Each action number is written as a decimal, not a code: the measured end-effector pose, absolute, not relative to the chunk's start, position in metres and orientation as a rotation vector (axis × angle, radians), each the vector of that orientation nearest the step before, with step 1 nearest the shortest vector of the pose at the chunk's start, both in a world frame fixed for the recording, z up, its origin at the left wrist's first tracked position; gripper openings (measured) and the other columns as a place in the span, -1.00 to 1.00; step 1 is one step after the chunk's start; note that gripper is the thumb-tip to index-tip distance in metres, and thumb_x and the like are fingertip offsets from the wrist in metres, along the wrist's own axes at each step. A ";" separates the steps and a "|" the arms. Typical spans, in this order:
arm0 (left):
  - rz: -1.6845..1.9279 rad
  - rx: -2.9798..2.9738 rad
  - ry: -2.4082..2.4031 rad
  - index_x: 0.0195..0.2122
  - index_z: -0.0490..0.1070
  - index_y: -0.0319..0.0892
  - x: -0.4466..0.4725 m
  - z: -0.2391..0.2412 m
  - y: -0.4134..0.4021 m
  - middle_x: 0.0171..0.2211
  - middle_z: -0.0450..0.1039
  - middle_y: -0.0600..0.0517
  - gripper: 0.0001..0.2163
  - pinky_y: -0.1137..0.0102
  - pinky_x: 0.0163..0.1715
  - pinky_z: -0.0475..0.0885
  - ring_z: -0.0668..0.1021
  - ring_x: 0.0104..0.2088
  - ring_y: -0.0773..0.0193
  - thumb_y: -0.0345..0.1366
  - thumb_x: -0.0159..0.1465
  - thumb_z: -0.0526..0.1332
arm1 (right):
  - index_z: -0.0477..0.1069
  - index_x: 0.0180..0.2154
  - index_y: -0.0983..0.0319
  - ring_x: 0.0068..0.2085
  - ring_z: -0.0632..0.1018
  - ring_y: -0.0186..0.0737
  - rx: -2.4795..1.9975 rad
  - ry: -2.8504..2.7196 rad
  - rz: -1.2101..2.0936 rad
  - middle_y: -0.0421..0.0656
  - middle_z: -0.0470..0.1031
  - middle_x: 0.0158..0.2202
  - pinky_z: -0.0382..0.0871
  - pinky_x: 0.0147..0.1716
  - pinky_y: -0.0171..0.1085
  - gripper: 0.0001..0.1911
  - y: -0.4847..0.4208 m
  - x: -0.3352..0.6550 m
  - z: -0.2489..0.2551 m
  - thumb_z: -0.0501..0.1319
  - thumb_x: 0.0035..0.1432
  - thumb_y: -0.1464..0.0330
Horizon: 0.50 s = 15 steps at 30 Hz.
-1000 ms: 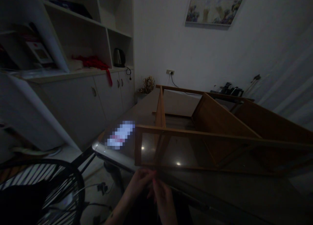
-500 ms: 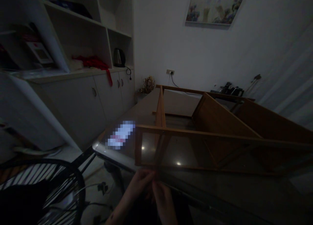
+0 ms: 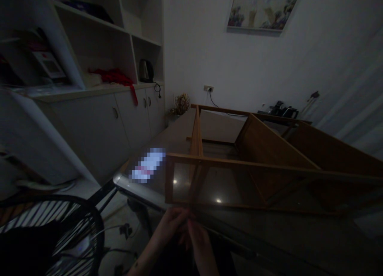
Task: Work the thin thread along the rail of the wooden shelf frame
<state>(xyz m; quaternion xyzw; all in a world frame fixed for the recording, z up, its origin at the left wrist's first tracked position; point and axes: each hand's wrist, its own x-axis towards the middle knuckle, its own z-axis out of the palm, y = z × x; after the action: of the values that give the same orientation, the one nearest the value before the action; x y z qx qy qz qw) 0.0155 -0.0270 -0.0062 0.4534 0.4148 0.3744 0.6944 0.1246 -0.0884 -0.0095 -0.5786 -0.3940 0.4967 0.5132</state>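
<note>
My left hand and my right hand meet at the table's near edge, low in the view. Both are closed, with thumbs and fingertips pinched close together. Whatever may be between the fingertips is too small and dark to make out. Just beyond them, a brown wooden shelf unit lies on its side across the glossy table. Neither hand visibly grips the shelf unit. To its left on the tabletop is a bright, pixelated rectangle, its kind obscured.
A round slatted black chair stands at lower left, with cables on the floor beside it. White cabinets along the left hold a kettle and red cloth. Dark appliances sit behind the shelf unit.
My right hand has shifted slightly to the right, and its lower fingers show a little more. The shelf unit and everything else stay in place.
</note>
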 end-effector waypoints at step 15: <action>0.880 1.068 1.084 -0.47 0.52 -0.31 0.014 -0.010 -0.024 -0.61 0.46 0.04 -0.58 0.50 -0.57 0.25 0.41 -0.58 0.35 0.04 -0.01 0.31 | 0.51 -0.22 0.30 -0.20 0.54 -0.10 -1.356 -0.938 1.198 -0.05 0.56 -0.23 0.39 -0.20 -0.27 -0.55 -0.090 0.124 -0.012 0.23 0.04 0.05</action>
<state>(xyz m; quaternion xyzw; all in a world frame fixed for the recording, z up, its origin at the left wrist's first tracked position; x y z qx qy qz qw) 0.0144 -0.0239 -0.0097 0.4679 0.4749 0.3856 0.6378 0.1239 -0.0897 -0.0124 -0.5667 -0.3918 0.5007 0.5240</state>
